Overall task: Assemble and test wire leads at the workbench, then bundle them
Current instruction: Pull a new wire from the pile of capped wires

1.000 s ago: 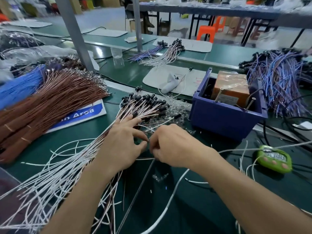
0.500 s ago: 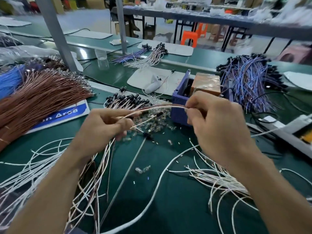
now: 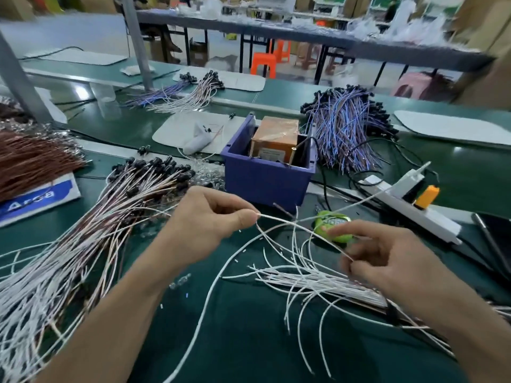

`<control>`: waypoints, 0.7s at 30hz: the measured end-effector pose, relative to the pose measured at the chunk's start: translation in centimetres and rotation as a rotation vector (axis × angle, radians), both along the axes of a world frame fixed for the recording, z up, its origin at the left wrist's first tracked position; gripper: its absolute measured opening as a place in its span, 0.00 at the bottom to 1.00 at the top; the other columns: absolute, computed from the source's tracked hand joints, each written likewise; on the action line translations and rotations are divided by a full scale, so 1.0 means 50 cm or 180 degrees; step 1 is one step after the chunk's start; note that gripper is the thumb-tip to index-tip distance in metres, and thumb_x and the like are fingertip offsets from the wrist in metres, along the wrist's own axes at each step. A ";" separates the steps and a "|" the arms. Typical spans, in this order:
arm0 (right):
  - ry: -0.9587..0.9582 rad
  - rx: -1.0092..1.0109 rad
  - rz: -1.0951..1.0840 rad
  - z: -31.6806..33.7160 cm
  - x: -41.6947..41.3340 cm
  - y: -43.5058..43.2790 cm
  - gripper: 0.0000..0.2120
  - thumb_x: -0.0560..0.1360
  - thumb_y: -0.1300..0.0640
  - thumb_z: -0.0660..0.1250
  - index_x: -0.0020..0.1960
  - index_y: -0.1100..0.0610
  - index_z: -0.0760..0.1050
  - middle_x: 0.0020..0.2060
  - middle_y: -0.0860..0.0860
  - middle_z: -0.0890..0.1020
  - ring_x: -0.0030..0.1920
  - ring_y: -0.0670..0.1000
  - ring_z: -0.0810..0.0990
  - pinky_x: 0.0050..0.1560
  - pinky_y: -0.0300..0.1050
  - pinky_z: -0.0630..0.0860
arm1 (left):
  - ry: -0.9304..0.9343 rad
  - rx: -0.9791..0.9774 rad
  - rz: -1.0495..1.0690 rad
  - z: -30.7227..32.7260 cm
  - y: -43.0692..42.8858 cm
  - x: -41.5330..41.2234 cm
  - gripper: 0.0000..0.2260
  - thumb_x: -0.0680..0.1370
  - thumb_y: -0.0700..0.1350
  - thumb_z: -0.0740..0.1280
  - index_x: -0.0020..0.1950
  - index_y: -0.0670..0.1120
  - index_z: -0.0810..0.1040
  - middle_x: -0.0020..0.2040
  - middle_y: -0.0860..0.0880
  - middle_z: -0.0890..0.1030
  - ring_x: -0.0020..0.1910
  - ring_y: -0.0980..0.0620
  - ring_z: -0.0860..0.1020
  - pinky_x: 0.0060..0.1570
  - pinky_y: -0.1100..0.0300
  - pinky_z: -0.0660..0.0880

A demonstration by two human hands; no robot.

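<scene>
Pinching white wire [image 3: 279,219], left grip [image 3: 204,225], right grip [image 3: 392,266]; card [image 3: 41,197] reads "Arca"

Left grip [image 3: 204,225], right grip [image 3: 387,261] and forearms [image 3: 116,313] are all bare.

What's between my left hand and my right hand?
In the head view, one white wire lead spans the gap, pinched by the left hand and reaching the right hand. Beneath it, loose white leads lie on the green mat.

The box [image 3: 276,136] sits in the bin [image 3: 265,181]; capped leads [image 3: 143,186] lie left, wire heap [image 3: 345,128] right.
</scene>
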State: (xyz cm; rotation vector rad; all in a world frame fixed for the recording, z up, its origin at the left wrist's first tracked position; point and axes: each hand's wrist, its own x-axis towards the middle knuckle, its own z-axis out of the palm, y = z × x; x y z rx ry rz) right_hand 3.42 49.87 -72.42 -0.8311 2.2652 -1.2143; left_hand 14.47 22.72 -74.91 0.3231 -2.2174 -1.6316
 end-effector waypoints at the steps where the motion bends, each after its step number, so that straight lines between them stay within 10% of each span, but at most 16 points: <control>1: -0.0107 -0.0084 0.0008 -0.003 -0.005 0.004 0.29 0.74 0.76 0.65 0.55 0.41 0.83 0.37 0.54 0.86 0.35 0.49 0.81 0.40 0.36 0.77 | -0.0002 -0.0006 -0.0082 -0.004 0.014 -0.015 0.06 0.74 0.43 0.78 0.41 0.54 0.89 0.28 0.52 0.77 0.28 0.57 0.68 0.28 0.66 0.65; 8: -0.0030 -0.0394 -0.0308 -0.004 -0.054 -0.011 0.15 0.82 0.64 0.64 0.46 0.50 0.86 0.34 0.54 0.85 0.26 0.45 0.73 0.27 0.33 0.69 | 0.0025 0.0006 -0.0307 -0.021 0.078 -0.095 0.04 0.76 0.45 0.77 0.42 0.54 0.89 0.28 0.55 0.79 0.27 0.58 0.71 0.28 0.66 0.66; 15: 0.2529 0.1269 -0.1024 -0.010 -0.077 -0.054 0.12 0.83 0.51 0.59 0.46 0.49 0.80 0.34 0.47 0.81 0.34 0.52 0.77 0.38 0.49 0.73 | -0.0133 -0.1326 0.0310 -0.073 0.086 -0.111 0.04 0.77 0.52 0.75 0.49 0.62 0.85 0.40 0.67 0.84 0.41 0.64 0.83 0.45 0.59 0.80; 21: 0.2217 0.0792 -0.0314 -0.083 -0.034 -0.102 0.07 0.80 0.58 0.63 0.51 0.49 0.78 0.45 0.47 0.81 0.47 0.51 0.77 0.48 0.49 0.74 | 0.0068 -0.1581 0.0245 -0.089 0.089 -0.111 0.13 0.75 0.54 0.73 0.59 0.59 0.85 0.38 0.64 0.84 0.39 0.63 0.81 0.42 0.69 0.75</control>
